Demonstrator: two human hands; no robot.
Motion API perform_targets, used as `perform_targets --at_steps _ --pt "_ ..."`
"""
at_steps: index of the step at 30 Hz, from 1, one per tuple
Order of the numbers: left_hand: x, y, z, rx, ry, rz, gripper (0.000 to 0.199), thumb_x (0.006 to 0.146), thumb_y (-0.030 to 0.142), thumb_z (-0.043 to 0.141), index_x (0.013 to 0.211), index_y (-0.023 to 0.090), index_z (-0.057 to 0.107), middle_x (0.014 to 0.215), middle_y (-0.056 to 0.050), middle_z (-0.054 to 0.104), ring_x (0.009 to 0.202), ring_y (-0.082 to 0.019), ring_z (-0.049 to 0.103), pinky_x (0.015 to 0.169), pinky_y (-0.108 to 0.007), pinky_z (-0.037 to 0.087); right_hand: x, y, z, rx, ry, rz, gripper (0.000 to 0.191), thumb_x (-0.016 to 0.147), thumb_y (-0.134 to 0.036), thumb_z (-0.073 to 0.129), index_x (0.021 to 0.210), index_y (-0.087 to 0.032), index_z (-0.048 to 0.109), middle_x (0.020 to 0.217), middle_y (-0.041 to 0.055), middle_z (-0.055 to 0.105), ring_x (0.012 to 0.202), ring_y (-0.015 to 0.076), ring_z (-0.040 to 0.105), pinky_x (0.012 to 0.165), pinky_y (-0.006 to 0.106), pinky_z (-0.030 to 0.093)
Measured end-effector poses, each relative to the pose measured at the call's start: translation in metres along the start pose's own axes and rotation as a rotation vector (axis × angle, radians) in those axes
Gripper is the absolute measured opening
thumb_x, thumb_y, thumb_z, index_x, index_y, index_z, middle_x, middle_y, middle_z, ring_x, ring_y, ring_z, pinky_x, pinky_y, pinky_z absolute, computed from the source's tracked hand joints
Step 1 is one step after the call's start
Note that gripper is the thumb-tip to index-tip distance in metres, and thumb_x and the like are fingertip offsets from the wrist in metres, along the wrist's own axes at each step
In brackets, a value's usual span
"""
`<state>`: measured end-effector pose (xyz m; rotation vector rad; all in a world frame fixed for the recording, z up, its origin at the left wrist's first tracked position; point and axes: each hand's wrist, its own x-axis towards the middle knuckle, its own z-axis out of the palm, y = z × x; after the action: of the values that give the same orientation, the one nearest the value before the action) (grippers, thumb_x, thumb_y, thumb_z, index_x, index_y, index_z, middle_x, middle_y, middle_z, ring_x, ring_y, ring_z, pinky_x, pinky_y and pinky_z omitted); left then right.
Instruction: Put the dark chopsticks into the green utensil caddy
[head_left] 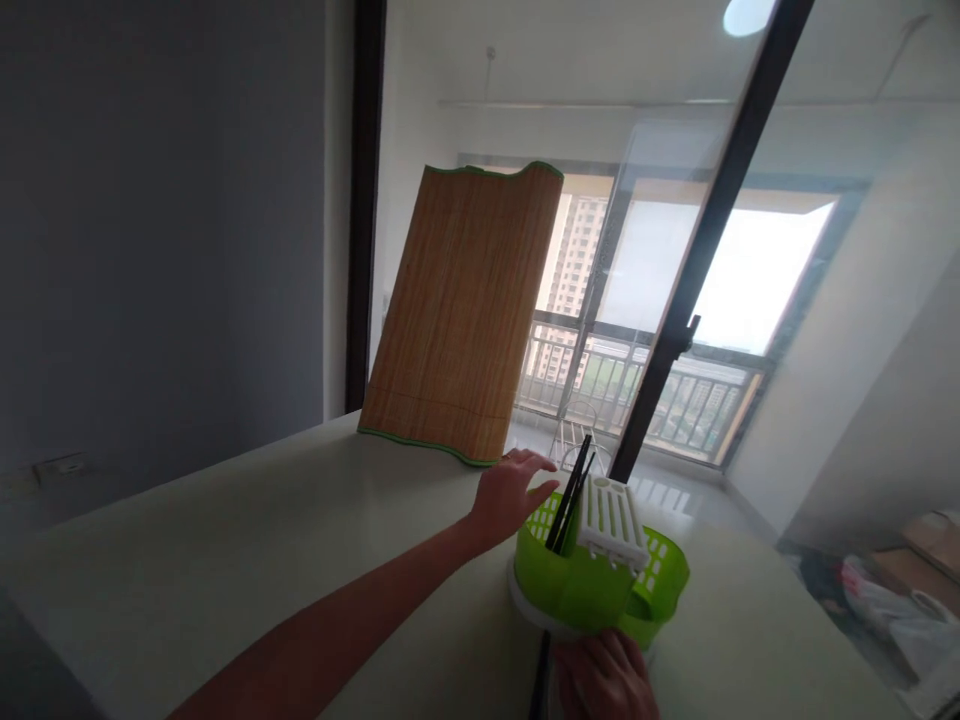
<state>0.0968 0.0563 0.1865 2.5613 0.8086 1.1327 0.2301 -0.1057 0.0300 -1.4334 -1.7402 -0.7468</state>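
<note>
A green utensil holder (574, 590) with slotted sides and a white base stands on the table. Black chopsticks (570, 500) lean upright in its left compartment, and a white slotted rack (613, 525) sits tilted on top. My left hand (511, 497) is at the holder's far left rim, fingers stretched and apart, holding nothing. Close against the holder's front, low in view, my right hand (606, 675) has its fingers curled; what is in them is hidden. Just left of that hand is a dark, stick-like thing (541, 675), cut off by the frame's lower edge.
Behind my left hand, a bamboo mat (465, 310) with green edging stands on the pale table (300, 540). A glass sliding door with a dark frame (667, 350) is beyond the table. Boxes and plastic bags (892, 610) lie at the lower right.
</note>
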Motion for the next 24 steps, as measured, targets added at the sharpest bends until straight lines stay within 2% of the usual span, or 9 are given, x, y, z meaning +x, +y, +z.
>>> perform_targets --at_steps 2,4,7,9,11,14,20,24 --pt "-0.032 0.004 -0.005 0.046 -0.045 -0.013 0.022 0.089 0.037 0.044 0.092 0.024 0.061 0.096 -0.001 0.065 0.091 -0.017 0.059 0.080 -0.027 0.046 -0.002 0.001 -0.003 0.008 -0.026 0.067 0.021 0.086 -0.020 0.044 0.083 -0.027 0.063 0.068 -0.0012 0.061 0.072 0.0172 0.054 0.074 0.032 0.035" --pt "-0.066 0.008 -0.002 0.119 -0.178 0.001 0.017 0.088 0.031 0.045 0.084 0.023 0.059 0.090 -0.002 0.065 0.090 -0.018 0.058 0.079 -0.028 0.046 -0.002 0.001 -0.007 0.005 -0.054 0.125 0.021 0.087 -0.021 0.042 0.086 -0.027 0.063 0.072 -0.0001 0.063 0.077 0.0187 0.055 0.073 0.033 0.035" --pt "-0.107 0.012 0.019 0.198 -0.408 0.039 0.012 0.082 0.027 0.049 0.085 0.022 0.060 0.093 -0.004 0.066 0.093 -0.023 0.059 0.079 -0.032 0.049 -0.001 0.002 -0.013 -0.022 -0.091 0.147 0.020 0.087 -0.023 0.043 0.089 -0.029 0.062 0.076 -0.0004 0.063 0.079 0.0196 0.056 0.073 0.033 0.035" --pt "-0.123 0.015 0.036 0.222 -0.547 0.039 0.020 0.077 0.032 0.055 0.092 0.020 0.061 0.097 -0.007 0.067 0.092 -0.026 0.061 0.078 -0.037 0.051 0.000 0.003 -0.015 -0.055 -0.106 0.093 0.018 0.086 -0.022 0.046 0.090 -0.030 0.062 0.075 -0.0017 0.063 0.077 0.0184 0.056 0.071 0.031 0.036" --pt "-0.130 0.017 0.051 0.261 -0.670 0.038 0.032 0.073 0.037 0.059 0.098 0.018 0.062 0.100 -0.011 0.067 0.092 -0.030 0.062 0.078 -0.041 0.053 0.000 0.004 -0.014 -0.069 -0.097 0.064 0.018 0.086 -0.022 0.046 0.089 -0.029 0.062 0.073 -0.0020 0.063 0.075 0.0177 0.056 0.070 0.031 0.036" --pt "-0.128 0.021 0.061 0.319 -0.763 0.045 0.037 0.072 0.037 0.060 0.101 0.016 0.064 0.103 -0.016 0.067 0.094 -0.034 0.063 0.077 -0.044 0.054 -0.002 0.004 -0.008 -0.038 -0.056 0.098 0.021 0.087 -0.021 0.042 0.085 -0.028 0.062 0.070 -0.0012 0.062 0.074 0.0182 0.056 0.071 0.032 0.034" --pt "-0.120 0.026 0.058 0.351 -0.863 -0.070 0.034 0.071 0.030 0.061 0.100 0.016 0.070 0.100 -0.019 0.070 0.090 -0.037 0.066 0.072 -0.048 0.056 -0.005 0.002 0.003 -0.022 0.000 0.070 0.022 0.087 -0.021 0.041 0.079 -0.028 0.061 0.066 -0.0025 0.061 0.070 0.0177 0.052 0.070 0.031 0.031" --pt "-0.120 0.015 0.058 0.385 -0.832 -0.108 0.023 0.067 0.018 0.063 0.088 0.019 0.074 0.091 -0.017 0.072 0.086 -0.039 0.067 0.068 -0.051 0.055 -0.004 0.002 0.004 -0.008 0.020 0.062 0.024 0.088 -0.023 0.039 0.077 -0.028 0.060 0.064 -0.0024 0.060 0.067 0.0177 0.050 0.069 0.030 0.031"
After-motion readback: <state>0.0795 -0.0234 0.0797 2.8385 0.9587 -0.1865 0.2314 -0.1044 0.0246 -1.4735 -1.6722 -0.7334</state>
